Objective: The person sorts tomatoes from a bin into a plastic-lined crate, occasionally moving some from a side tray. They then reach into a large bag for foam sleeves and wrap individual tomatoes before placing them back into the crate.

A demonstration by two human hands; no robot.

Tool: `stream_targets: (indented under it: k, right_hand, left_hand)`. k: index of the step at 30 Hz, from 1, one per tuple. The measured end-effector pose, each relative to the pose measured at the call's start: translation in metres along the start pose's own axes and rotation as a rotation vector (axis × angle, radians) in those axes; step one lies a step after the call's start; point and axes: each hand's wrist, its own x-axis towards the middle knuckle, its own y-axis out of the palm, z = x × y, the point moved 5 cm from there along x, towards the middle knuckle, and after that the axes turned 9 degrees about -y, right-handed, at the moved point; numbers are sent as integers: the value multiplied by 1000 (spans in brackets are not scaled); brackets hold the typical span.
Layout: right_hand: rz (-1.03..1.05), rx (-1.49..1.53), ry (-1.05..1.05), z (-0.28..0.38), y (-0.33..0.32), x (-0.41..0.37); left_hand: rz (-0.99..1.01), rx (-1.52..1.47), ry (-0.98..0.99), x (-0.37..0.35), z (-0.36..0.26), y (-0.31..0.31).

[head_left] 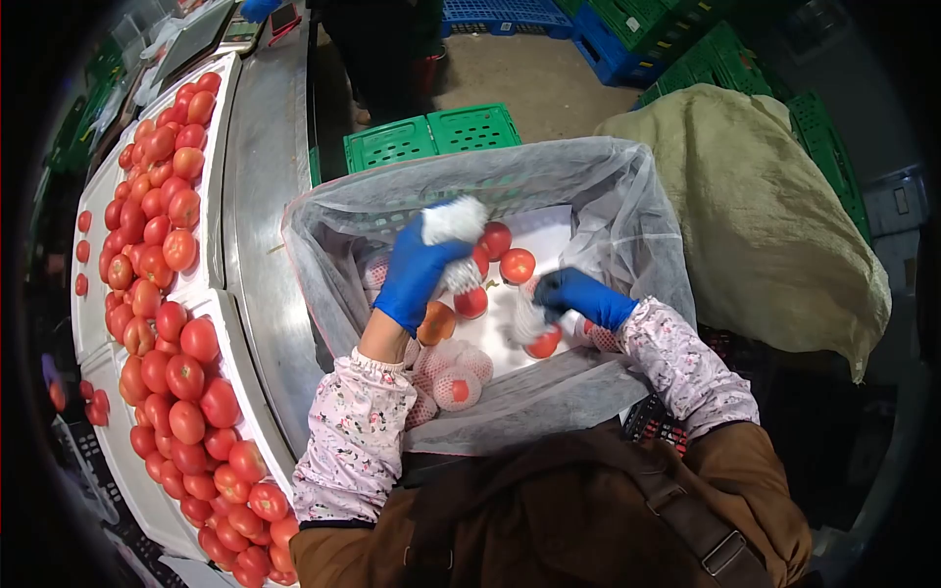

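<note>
Head view, net: it is held by the right hand, low inside the lined box; its outline is blurred.
Red tomato: it is seen at the lower end of the net; because of the blur, it cannot be told how far it is covered.
Right hand: it is covered by a blue glove, and its fingers are curled and clamped on the net.
Left hand: it is also gloved in blue; its fingers are closed around a white bundle of nets, which is raised above the box floor.
Bare tomatoes: several are placed near the left hand, some on the white sheet of the floor.
Wrapped tomatoes: they are gathered in the near left corner of the box.
Sleeves: both forearms are covered by flowered cloth.
Steel table: it is situated left of the box.
White trays: they are heaped with many tomatoes, farther left.
Green crate: it is seen just beyond the box.
Sack: it is found at the right.
</note>
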Motion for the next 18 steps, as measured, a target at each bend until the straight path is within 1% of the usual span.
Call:
stream_targets:
  k: [1,2,3,4,5,7,8,9,10,11,12,13,15,16,18]
  right_hand:
    - [-55,22,-93,21,4,3]
    - [-94,170,-219,43,10,2]
    - [-133,316,-347,67,18,2]
    - [-156,456,-397,89,28,1]
    - [-160,461,-398,89,23,5]
    - [-118,278,-400,76,11,23]
    - [-172,-224,-341,45,-2,39]
    - [-171,-914,-364,29,3,34]
    - [-92,-1322,-407,-12,8,30]
    - [34,-1525,-290,-47,15,32]
    - [-49,-1522,-294,-67,19,24]
    - [-72,-1606,-383,-70,22,16]
    - [-72,-1651,-291,-85,11,23]
    - [-69,-1653,-291,-93,4,33]
    - [-342,-957,-342,-89,-20,45]
  left_hand:
    - [168,77,4,0,1,11]
    - [195,157,11,-3,9,23]
    - [209,145,108,-10,6,37]
    - [246,144,60,-9,10,38]
    - [283,144,9,-8,16,37]
    - [1,579,129,8,13,5]
    - [-123,329,154,9,9,-15]
    - [-166,-10,81,13,17,-30]
    - [-198,-88,87,11,12,-33]
    - [-231,-165,92,6,4,-36]
    - [-233,-132,79,4,1,-35]
    - [-236,-132,79,3,-1,-33]
    - [-280,-119,83,1,-4,-31]
    - [-282,-121,83,1,-5,-32]
    - [-270,-129,69,1,-5,-31]
